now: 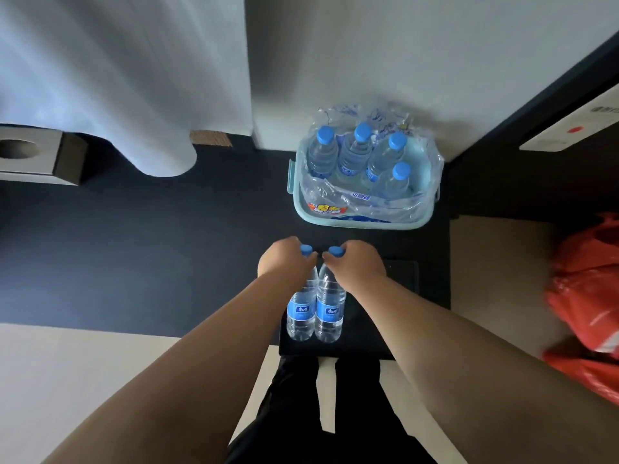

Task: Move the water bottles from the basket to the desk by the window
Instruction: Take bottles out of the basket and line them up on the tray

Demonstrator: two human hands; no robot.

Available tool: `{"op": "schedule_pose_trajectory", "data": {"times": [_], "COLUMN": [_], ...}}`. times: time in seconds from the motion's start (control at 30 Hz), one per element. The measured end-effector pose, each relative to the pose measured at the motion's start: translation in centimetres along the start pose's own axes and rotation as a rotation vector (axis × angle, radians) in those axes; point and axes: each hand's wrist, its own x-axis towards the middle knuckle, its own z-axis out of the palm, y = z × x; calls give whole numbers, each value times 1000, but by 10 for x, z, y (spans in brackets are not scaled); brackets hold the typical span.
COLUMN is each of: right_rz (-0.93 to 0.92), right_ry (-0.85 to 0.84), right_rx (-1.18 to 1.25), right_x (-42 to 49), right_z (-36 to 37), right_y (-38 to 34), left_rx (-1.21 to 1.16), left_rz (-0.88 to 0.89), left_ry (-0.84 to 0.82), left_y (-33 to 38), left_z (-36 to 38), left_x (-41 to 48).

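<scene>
While both arms reach forward and down in the head view, each hand grips one water bottle by its neck, fingers curled just under the blue cap. The left hand (284,261) is closed around the left bottle (300,311), and the right hand (356,264) is closed around the right bottle (330,311). These two clear bottles hang side by side, touching along their bodies, each with a blue label across the middle. Whether their bases rest on the dark surface below them or hang just above it cannot be told from this angle.

Beyond the hands, against the pale wall, sits the light blue plastic basket (363,223) on the dark floor (134,246). Inside it lies torn clear shrink wrap (351,199) with printed markings, bunched along the near and right sides. Four more blue-capped water bottles (353,152) stand within the wrap: three in a row at the back and one nearer, toward the right.

To the left, a pale curtain (117,78) hangs down to the floor, its hem curving in a rounded fold. Further left stands a boxy object with a round hole in its top (30,152). At the right edge, a red plastic bag (589,296) lies crumpled on a lighter surface. In the upper right corner a white panel with a red dot (574,130) shows. The person's dark trousers (301,413) appear between the forearms at the bottom.
</scene>
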Motion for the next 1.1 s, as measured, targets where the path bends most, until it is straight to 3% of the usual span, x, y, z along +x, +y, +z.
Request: {"op": "schedule_pose_trajectory", "data": {"times": [0.27, 0.47, 0.57, 0.8, 1.1], "right_rz": [205, 240, 193, 96, -33], "right_ry": [12, -64, -156, -249, -220], "right_rx": [206, 124, 2, 30, -102], "right_x": [44, 56, 55, 37, 5], "right_z": [30, 42, 46, 49, -8], "right_y": [2, 14, 20, 30, 17], "left_rx": [55, 117, 174, 223, 271], "left_rz": [-89, -85, -29, -21, 34], "left_ry": [2, -8, -38, -97, -71], "left_y": [-9, -12, -8, -21, -25], "left_z": [33, 43, 44, 40, -2], "left_x": [39, 59, 58, 38, 5]}}
